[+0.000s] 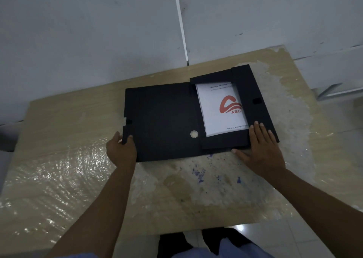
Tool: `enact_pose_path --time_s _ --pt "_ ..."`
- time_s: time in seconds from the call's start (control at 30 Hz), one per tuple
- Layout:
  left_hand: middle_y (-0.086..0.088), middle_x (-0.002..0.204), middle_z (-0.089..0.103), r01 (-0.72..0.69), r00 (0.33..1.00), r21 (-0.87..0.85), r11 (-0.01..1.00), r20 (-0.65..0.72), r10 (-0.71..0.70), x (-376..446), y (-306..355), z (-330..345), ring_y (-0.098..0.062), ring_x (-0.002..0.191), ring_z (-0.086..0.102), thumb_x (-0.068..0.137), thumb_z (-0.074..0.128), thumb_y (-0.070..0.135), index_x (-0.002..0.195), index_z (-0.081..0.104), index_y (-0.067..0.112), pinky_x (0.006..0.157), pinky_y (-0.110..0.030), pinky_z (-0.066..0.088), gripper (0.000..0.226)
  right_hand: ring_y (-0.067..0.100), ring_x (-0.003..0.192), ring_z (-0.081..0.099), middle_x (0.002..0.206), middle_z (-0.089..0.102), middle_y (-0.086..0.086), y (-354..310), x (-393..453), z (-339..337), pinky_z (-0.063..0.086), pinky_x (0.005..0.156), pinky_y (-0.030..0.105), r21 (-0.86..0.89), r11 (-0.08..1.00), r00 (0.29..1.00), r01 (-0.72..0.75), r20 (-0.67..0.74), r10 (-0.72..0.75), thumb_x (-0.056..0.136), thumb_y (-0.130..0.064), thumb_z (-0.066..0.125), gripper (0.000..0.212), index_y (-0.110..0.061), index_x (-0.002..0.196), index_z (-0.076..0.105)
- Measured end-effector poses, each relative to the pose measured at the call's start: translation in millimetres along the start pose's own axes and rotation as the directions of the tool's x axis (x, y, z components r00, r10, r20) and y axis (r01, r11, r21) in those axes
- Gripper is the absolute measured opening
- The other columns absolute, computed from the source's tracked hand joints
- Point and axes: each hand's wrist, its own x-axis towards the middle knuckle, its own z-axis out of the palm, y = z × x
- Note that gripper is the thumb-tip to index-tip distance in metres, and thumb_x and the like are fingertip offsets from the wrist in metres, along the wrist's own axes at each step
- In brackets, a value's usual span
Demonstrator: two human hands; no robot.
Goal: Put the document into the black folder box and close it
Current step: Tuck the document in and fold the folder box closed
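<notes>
With the white printed document already tucked under the flat black cardboard folder box's flaps, the left hand, pinching the cover's near corner, should swing it over while the right hand presses flat, gripping nothing.

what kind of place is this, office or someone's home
Probably a plain office or workroom, though I can't be sure. A wood-grain table with worn film stands against a bare pale partition wall, and on it lies a black folder box holding a document with a company-style logo.
</notes>
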Motion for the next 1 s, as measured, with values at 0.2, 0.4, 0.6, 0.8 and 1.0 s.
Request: enact_pose_path --time_s 0.2,0.4,0.6,0.8,1.0 --pt "-0.007 0.136 0.069 -0.208 0.969 -0.17 0.963 0.099 0.226 -37.6 24.4 -40.0 -0.022 0.125 0.065 0.101 0.056 0.015 0.137 0.063 0.015 0.111 -0.044 0.051 0.037 0.036 0.159 0.023 0.17 0.024 0.021 9.2 -2.1 -4.9 0.024 0.129 0.052 0.065 0.997 0.999 0.035 -0.016 -0.034 0.085 -0.079 0.029 0.109 0.001 0.159 0.024" --pt "0.02 0.155 0.048 -0.129 0.832 -0.464 0.876 0.43 0.35 -81.1 63.4 -54.5 -0.007 0.142 0.048 0.107 0.043 0.022 0.147 0.044 0.045 0.118 -0.047 0.042 0.046 0.041 0.155 0.029 0.166 0.031 0.024 17.3 -11.2 1.8 0.029 0.126 0.058 0.051 0.998 0.996 0.045 -0.078 -0.041 0.092 -0.071 0.033 0.094 -0.003 0.157 0.033" --pt "0.015 0.17 0.021 -0.225 0.652 -0.543 0.809 0.533 0.54 -135.1 101.0 -17.5 -0.012 0.156 0.023 0.103 0.034 0.052 0.158 0.015 0.046 0.126 -0.052 0.026 0.059 0.034 0.16 0.018 0.171 0.022 0.018 21.7 -10.4 -2.4 0.015 0.131 0.048 0.107 0.994 0.999 0.033 -0.046 -0.028 0.098 -0.067 0.038 0.087 -0.007 0.16 0.027" --pt "0.008 0.173 0.008 -0.303 0.54 -0.609 0.733 0.524 0.658 -177.0 126.9 43.9 -0.008 0.159 0.009 0.098 0.027 0.068 0.162 0.008 0.027 0.13 -0.037 0.017 0.078 0.023 0.157 0.031 0.168 0.034 0.008 17.2 -16.5 -45.7 0.032 0.128 0.049 0.547 0.837 0.98 -0.022 -0.155 0.127 0.107 -0.037 0.046 0.057 -0.012 0.157 0.039" --pt "0.026 0.167 -0.004 -0.544 0.474 -0.381 0.748 0.596 0.648 -192.6 129.2 100.6 -0.001 0.158 -0.006 0.1 0.018 0.064 0.148 0.005 0.063 0.131 -0.052 0.005 0.05 0.018 0.156 0.031 0.166 0.034 0.003 1.5 -21.5 -92.0 0.028 0.129 0.038 0.61 0.771 0.865 0.185 -0.473 0.168 0.108 -0.032 0.035 0.056 -0.008 0.158 0.034"
